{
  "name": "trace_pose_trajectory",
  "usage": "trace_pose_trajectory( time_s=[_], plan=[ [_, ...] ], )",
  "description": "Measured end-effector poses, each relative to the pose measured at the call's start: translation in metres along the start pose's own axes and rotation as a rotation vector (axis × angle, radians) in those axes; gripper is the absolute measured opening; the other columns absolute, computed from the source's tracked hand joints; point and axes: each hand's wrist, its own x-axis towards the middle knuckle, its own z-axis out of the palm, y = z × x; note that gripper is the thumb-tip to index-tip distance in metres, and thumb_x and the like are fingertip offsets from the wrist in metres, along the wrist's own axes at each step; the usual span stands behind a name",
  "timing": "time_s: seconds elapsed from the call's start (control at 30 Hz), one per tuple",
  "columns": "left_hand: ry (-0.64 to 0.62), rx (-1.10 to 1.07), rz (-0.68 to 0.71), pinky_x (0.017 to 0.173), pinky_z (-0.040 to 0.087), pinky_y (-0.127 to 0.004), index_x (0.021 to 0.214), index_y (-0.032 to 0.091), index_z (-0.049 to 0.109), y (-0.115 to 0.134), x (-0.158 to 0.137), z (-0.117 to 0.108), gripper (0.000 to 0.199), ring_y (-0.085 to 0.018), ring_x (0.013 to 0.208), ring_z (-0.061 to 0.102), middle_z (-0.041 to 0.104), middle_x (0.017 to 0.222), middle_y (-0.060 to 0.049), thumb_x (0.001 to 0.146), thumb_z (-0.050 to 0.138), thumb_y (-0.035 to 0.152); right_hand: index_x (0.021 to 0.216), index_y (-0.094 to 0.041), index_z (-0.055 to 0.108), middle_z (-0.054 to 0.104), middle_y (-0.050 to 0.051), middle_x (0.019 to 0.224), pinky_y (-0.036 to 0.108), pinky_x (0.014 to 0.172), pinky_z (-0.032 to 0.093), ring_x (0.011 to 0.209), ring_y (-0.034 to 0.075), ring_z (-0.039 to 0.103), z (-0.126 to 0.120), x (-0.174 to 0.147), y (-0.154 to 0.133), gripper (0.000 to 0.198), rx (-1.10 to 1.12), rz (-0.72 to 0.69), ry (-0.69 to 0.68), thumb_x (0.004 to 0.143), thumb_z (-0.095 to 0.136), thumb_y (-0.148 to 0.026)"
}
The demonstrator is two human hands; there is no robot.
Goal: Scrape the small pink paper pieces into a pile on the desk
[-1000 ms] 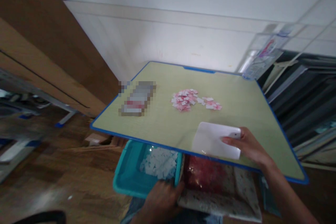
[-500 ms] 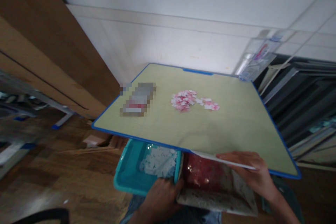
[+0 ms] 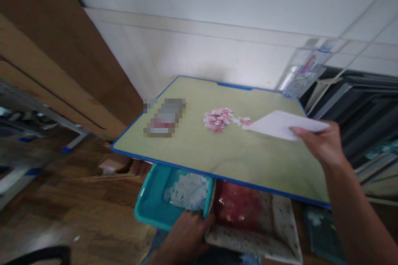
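Observation:
My right hand (image 3: 323, 138), closed, pinches a white sheet (image 3: 276, 126) by its right end, thumb on top. The sheet is held above the right half of the table, its left tip by the small pile of pink and white paper pieces (image 3: 217, 119). Below the table's front edge, my left hand (image 3: 189, 232) is closed at the adjoining rims of a teal bin (image 3: 143, 205) and a stained white tray (image 3: 248, 236); its fingertips are partly hidden. Whitish scraps (image 3: 189, 190) lie in the bin. Something red and glossy (image 3: 239, 207) is in the tray.
The pale table (image 3: 186, 149) has a blue edge and stands against a white wall. A blurred flat item (image 3: 166, 118) lies on its left. At the back right corner is a clear bottle (image 3: 307, 68). Dark panels (image 3: 367, 103) lean at the right; a dark green container (image 3: 323, 232) stands below.
My right hand has risen from the table's front edge, moving up and to the right with the white sheet, which now hangs over the tabletop. My left hand has hardly moved.

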Motion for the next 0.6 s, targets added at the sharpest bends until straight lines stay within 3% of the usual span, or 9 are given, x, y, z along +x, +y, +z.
trace_pose_trajectory(
  time_s=[0.17,0.27,0.37,0.5,0.6],
  plan=[
    [-0.025,0.006,-0.016,0.065,0.039,-0.034,0.107,0.021,0.046,-0.003,0.001,0.01,0.034,-0.025,0.074,0.053,0.058,0.081,-0.008,0.075,0.049,0.031,0.075,-0.017,0.066,0.068,0.002,0.074,0.03,0.052,0.048,0.057,0.017,0.059,0.015,0.046,0.025,0.028,0.107,0.081,-0.037,0.055,0.07,-0.035],
    [0.013,-0.005,-0.037,0.067,0.038,-0.035,0.106,0.024,0.049,-0.008,0.002,0.027,0.034,-0.025,0.075,0.05,0.057,0.084,-0.006,0.073,0.052,0.031,0.08,-0.018,0.065,0.068,0.003,0.078,0.029,0.052,0.048,0.059,0.017,0.059,0.021,0.045,0.039,0.03,0.129,0.141,-0.08,0.057,0.069,-0.037],
    [0.022,0.002,-0.044,0.067,0.038,-0.036,0.117,0.025,0.043,-0.011,0.004,0.039,0.05,-0.026,0.076,0.049,0.057,0.086,-0.007,0.068,0.054,0.028,0.079,-0.016,0.065,0.067,0.002,0.074,0.026,0.048,0.046,0.055,0.016,0.057,0.02,0.039,0.043,0.029,0.086,0.19,-0.134,0.058,0.069,-0.037],
    [-0.063,0.005,-0.061,0.066,0.039,-0.038,0.116,0.023,0.046,-0.011,0.007,0.036,0.052,-0.029,0.076,0.05,0.057,0.088,-0.009,0.065,0.056,0.028,0.072,-0.015,0.065,0.064,0.001,0.061,0.023,0.041,0.04,0.047,0.013,0.053,0.016,0.035,0.032,0.028,-0.003,0.206,-0.241,0.057,0.069,-0.038],
    [-0.082,0.006,-0.047,0.065,0.04,-0.039,0.115,0.021,0.046,-0.009,0.008,0.03,0.051,-0.029,0.073,0.05,0.058,0.085,-0.01,0.066,0.055,0.026,0.071,-0.015,0.065,0.062,0.0,0.058,0.022,0.039,0.037,0.045,0.012,0.051,0.016,0.033,0.025,0.026,-0.018,0.175,-0.237,0.058,0.068,-0.038]
  ],
)
